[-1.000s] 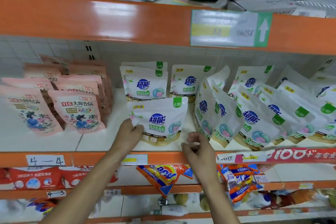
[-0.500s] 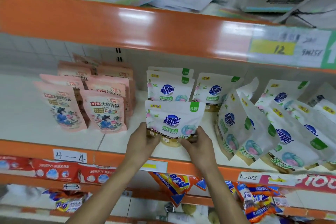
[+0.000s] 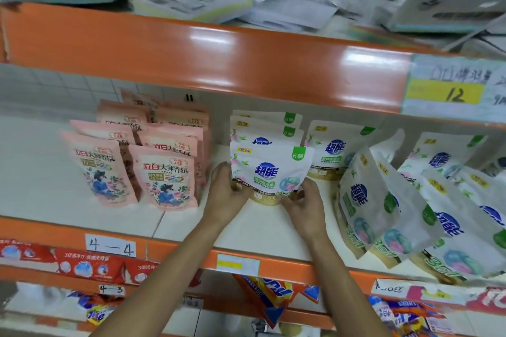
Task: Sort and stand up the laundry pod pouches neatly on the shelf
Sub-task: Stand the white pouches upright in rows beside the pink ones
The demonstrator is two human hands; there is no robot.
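- Now the white pouch [image 3: 271, 169] has slid back from the shelf [image 3: 246, 230] front, upright, snug against the white row [image 3: 267, 124] behind.
- That column looks nearly done; the leaning pouches [image 3: 383, 200] at right still need standing.
- Left grip [image 3: 226, 194] and right grip [image 3: 306, 205] both curl round its lower corners, pinching the base.

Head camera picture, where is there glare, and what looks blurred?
Head view: glare streaks the upper orange beam; the top-shelf packets are smeared; the centre white pouch reads fairly sharp; shelf edges tilt and bow from the wide lens.
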